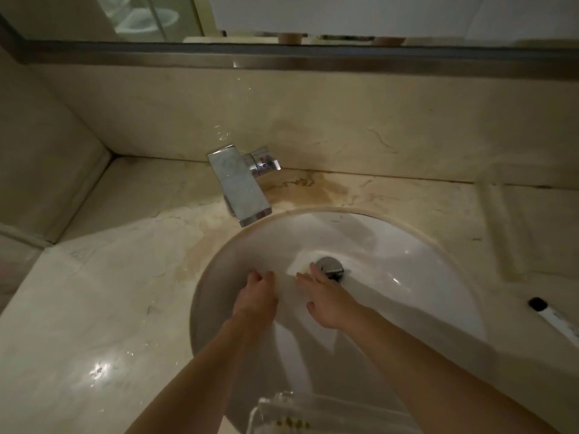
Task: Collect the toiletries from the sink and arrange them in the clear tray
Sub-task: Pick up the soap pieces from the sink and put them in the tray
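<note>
Both of my hands are down inside the white sink basin (407, 277). My left hand (258, 297) is palm down with its fingers loosely curled, and nothing shows in it. My right hand (326, 300) lies flat with its fingers spread, the tips touching a small pale thing (302, 264) next to the chrome drain plug (329, 267); what it is I cannot tell. A clear tray (266, 408) sits at the sink's near edge, between my forearms, with small yellowish bits inside.
A chrome faucet (239, 186) juts over the basin's far rim. On the marble counter to the right lie a clear tray-like piece (501, 220) and a white tube with a black cap (554, 319). A mirror runs along the back wall.
</note>
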### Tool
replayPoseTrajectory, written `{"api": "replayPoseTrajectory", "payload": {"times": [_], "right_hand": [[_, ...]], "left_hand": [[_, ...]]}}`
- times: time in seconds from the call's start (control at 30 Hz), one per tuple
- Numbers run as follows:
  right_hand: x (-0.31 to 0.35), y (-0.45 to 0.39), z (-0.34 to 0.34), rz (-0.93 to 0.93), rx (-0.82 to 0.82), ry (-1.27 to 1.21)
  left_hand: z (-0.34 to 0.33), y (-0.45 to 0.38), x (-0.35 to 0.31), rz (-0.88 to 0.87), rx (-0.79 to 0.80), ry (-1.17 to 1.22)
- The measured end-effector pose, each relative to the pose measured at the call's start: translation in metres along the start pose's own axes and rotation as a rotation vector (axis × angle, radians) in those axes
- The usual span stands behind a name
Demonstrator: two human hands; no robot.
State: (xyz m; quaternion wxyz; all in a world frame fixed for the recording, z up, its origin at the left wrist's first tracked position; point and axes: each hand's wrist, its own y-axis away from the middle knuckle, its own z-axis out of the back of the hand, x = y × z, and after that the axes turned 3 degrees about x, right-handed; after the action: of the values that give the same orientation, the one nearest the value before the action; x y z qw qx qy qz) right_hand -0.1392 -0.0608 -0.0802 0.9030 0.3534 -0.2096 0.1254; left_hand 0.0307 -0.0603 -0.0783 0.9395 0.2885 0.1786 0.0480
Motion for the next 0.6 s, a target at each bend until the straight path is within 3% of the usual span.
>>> {"api": "replayPoseTrajectory", "payload": {"times": [0.13,0.33,0.5,0.6], "right_hand": [[-0.001,-0.022,0.003,-0.042,-0.006,0.075],[-0.002,-0.025,-0.006,0.010,-0.162,0.231],[-0.006,-0.009,-0.008,-0.007,-0.092,0.128],[-0.005,0.003,0.000,-0.053,-0.137,-0.112]], "left_hand": [[-0.001,-0.014,0.002,0.009,0.005,-0.036],[-0.003,-0.015,-0.001,-0.064,-0.007,-0.073],[-0.010,-0.010,-0.012,-0.126,0.091,-0.062],[-0.012,-0.004,-0.023,-0.154,0.082,-0.043]]}}
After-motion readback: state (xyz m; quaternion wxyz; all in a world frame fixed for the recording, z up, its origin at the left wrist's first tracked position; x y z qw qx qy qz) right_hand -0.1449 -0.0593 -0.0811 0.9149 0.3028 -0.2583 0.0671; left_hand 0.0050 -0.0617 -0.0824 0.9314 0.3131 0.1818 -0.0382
